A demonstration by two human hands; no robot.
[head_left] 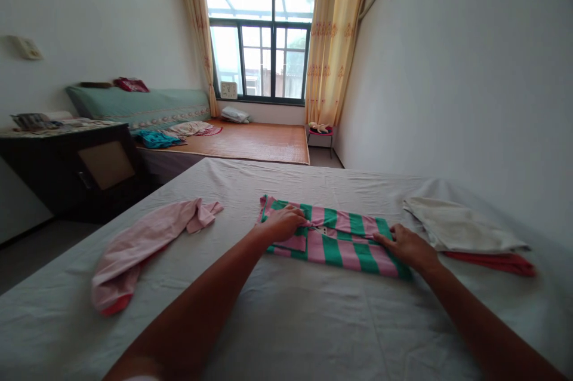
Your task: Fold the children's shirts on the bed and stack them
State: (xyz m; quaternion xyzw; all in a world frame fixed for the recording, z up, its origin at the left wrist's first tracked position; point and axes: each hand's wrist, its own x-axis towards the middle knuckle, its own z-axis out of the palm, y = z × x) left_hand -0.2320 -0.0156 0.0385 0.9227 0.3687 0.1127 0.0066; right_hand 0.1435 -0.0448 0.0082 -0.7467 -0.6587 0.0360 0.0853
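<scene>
2 hands reach out over the bed (pixel 286 321), and both rest on the same pink-and-green striped shirt (pixel 344 240), which lies folded into a flat band across the middle of the pale sheet. Our left hand (pixel 283 223) sits on the shirt's left end, fingers curled down over a folded edge and pressing the cloth; we cannot tell whether it pinches the fabric or only holds it flat. Our right hand (pixel 408 246) lies on the shirt's right end, palm down, fingers stretched toward the centre and flat on the stripes, gripping nothing that we can see.

To the left of the shirt, well apart from it, a pink garment (pixel 143 243) lies crumpled on the sheet. To the right, just beside our right hand, a cream folded cloth (pixel 456 226) rests on top of a red cloth (pixel 501 261), whose edge shows beneath it.

Beyond the bed we see a second bed with a woven mat (pixel 255 141), some clothes lying on it, and a green cushion (pixel 138 103) along the wall. A dark cabinet (pixel 76 169) stands at the left, and a window (pixel 262 28) with yellow curtains (pixel 335 34) fills the far wall, a small clock (pixel 228 90) on its sill.
</scene>
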